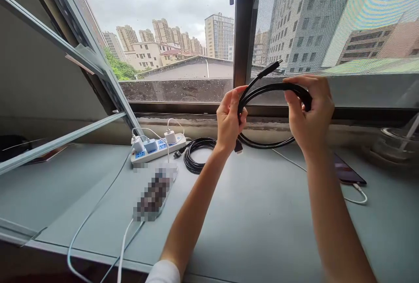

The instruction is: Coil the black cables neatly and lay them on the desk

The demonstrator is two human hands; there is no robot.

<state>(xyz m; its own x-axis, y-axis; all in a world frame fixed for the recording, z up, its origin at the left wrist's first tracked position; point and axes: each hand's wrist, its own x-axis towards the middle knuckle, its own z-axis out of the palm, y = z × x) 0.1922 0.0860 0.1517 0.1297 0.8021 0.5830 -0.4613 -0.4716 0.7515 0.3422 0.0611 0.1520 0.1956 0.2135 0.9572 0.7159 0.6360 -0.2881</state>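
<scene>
At the left, a pale metal frame slants across the scene, one long bar rising toward the window at the far side. To its right, near the far edge of the grey worktop, lies a white power strip with blue sockets, carrying white plugs with thin leads. A pale blue lead runs down on the left and over the near edge. Nearer than the strip lies a flat object whose surface is blurred out, a white cord leaving its near end. Just right of the strip rests a coiled black cable, its connector pointing left. Right of that coil, the person's left hand is closed around one side of a second black cable, which is held in a loop above the worktop. One plug end sticks up and to the right beyond this grip; the other end hangs below it. The right hand pinches the loop's right side between thumb and fingers. Farther right, beyond the right forearm, a dark-screened phone lies with a white charging cable attached, and a clear glass jar stands at the far right.
</scene>
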